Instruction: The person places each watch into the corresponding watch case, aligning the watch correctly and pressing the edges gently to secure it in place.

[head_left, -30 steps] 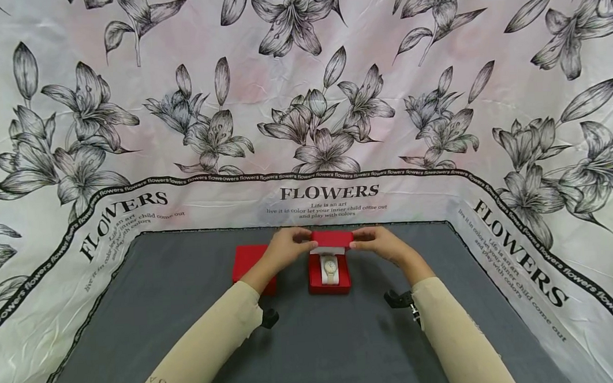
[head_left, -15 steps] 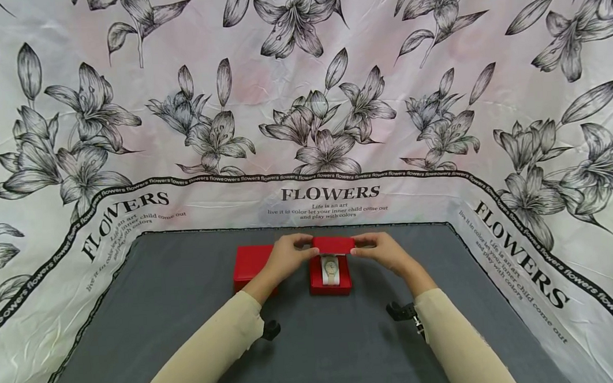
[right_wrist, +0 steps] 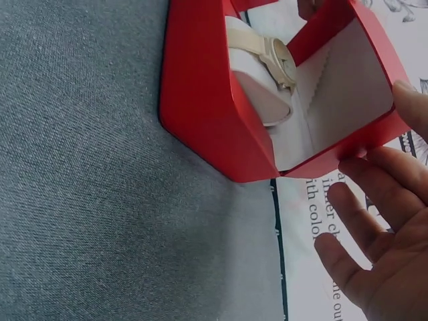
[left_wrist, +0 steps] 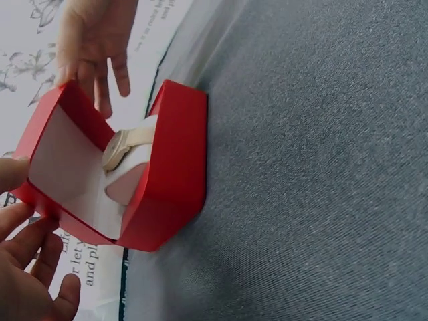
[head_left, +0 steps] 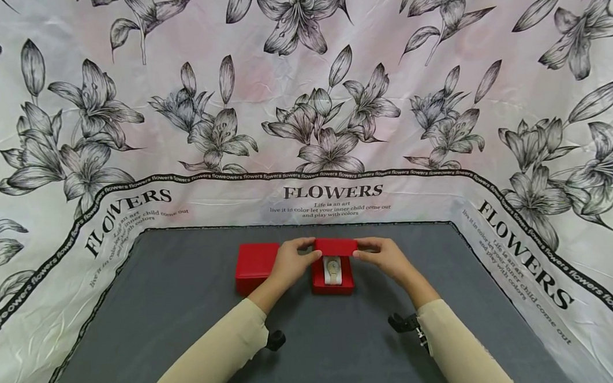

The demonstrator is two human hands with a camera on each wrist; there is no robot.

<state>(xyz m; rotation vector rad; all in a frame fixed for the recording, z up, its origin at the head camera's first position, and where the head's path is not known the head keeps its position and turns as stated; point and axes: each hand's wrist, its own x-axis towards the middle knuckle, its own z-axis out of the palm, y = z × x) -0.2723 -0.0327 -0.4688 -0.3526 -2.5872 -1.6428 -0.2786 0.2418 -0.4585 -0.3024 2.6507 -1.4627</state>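
A red watch box [head_left: 332, 290] rests on the grey cloth with its hinged lid [head_left: 335, 247] raised and leaning forward over the base. Inside, a cream-strapped watch [head_left: 333, 269] is wrapped round a white cushion [left_wrist: 127, 182]. My left hand [head_left: 291, 259] pinches the lid's left end between thumb and fingers. At the opposite end, the thumb and forefinger of my right hand [head_left: 382, 253] pinch the lid too, the other fingers spread loosely in the right wrist view. White lining [right_wrist: 348, 87] shows within the lid in both wrist views.
A second red box [head_left: 257, 260], closed, stands left of the watch box, partly behind my left hand. Grey cloth [head_left: 325, 346] covers the table. Behind it rises a white sheet [head_left: 330, 150] printed with flowers and lettering.
The lid has tipped forward and down over the base, hiding its lining in the head view. Both hands have come slightly lower and nearer with it. The watch stays in place.
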